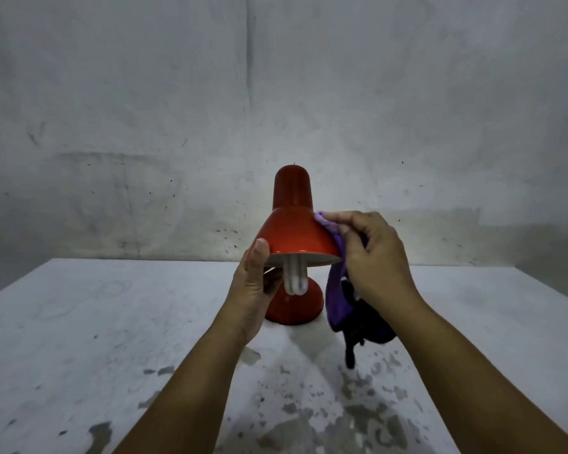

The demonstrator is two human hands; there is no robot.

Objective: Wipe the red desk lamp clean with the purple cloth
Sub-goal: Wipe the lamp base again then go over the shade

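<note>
Toward the tabletop's [95, 339] far edge, midway along it, stands the red desk lamp [295, 231]. Left hand [254, 290] grips the shade's left rim, thumb on top. Right hand [371, 257] pinches the purple cloth [338, 290] against the shade's right side; something black, perhaps a strap, hangs below.

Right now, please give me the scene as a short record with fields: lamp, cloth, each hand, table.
lamp: red desk lamp, shade facing down, white bulb showing, base on the table
cloth: purple cloth, pressed on the shade's right side, the rest hanging down
left hand: left hand grips the shade's left rim
right hand: right hand holds the cloth
table: white table, stained
</note>
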